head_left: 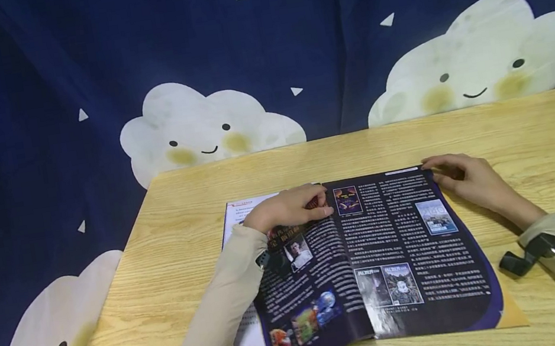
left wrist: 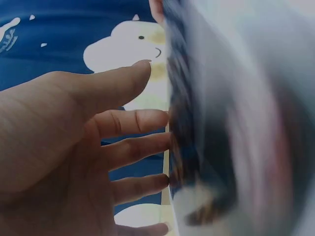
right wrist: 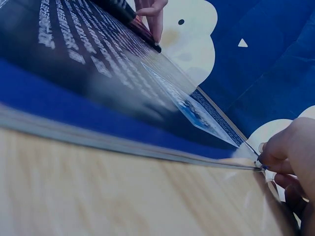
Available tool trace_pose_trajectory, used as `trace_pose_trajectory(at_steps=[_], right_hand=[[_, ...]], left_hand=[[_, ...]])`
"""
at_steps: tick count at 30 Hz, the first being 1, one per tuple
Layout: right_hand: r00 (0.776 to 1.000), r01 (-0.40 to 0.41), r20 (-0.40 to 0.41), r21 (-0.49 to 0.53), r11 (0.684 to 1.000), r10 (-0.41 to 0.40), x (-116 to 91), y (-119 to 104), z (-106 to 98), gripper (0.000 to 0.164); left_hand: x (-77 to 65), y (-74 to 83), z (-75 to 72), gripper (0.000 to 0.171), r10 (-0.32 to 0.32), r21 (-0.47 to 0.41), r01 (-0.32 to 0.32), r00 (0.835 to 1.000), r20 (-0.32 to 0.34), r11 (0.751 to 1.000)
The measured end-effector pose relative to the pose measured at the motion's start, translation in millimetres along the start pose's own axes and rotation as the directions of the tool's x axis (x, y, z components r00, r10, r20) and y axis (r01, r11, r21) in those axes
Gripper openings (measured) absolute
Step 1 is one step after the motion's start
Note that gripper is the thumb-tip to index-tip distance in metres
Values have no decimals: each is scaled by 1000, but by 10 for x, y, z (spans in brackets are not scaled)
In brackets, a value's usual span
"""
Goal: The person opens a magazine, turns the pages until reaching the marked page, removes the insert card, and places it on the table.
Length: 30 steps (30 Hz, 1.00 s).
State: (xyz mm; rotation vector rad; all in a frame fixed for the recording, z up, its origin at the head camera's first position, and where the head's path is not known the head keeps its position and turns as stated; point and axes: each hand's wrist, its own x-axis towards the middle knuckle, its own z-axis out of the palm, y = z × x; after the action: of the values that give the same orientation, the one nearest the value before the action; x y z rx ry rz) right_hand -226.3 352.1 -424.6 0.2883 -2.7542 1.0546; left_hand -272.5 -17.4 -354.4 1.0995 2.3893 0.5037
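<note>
A magazine (head_left: 432, 269) lies spread on the table, its dark right-hand page printed with text and pictures. A dark left page (head_left: 307, 285) stands partly lifted, curving over a white page (head_left: 247, 333) beneath. My left hand (head_left: 288, 207) is at the upper part of that lifted page. In the left wrist view, the fingers of the left hand (left wrist: 98, 142) are extended, with tips against the blurred page, thumb apart. At the magazine's top right corner is my right hand (head_left: 478, 185). The right wrist view has the right hand (right wrist: 290, 157) pinching the corner between thumb and finger.
The magazine rests on a light wooden table (head_left: 177, 259). Behind the table hangs a dark blue curtain (head_left: 213, 33) with smiling clouds and white triangles. A black strap device (head_left: 534, 251) sits on the right wrist, and another dark one (head_left: 269, 260) on the left.
</note>
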Motion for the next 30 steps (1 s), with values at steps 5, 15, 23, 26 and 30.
trace_pose_trajectory(at_steps=[5,15,23,26,30], right_hand=[[1000,-11,-1,5,1000,11,-8,23,5,31],[999,54,1,2,999,-54,6,-1,19,32],[964,258,-31,-123,958,-263,16,-49,106,31],[962,265,-27,-145,953,-272,15,-49,116,35],[962,271,5,-147,951,-273,12,-23,118,43]], left_hand=[[27,-9,37,31,-61,35,61,998,17,998],[66,18,139,39,-200,141,196,980,11,970],[76,24,160,40,-210,171,206,978,5,964],[73,34,155,40,-209,172,205,978,4,964],[68,42,159,40,-214,178,210,977,7,962]])
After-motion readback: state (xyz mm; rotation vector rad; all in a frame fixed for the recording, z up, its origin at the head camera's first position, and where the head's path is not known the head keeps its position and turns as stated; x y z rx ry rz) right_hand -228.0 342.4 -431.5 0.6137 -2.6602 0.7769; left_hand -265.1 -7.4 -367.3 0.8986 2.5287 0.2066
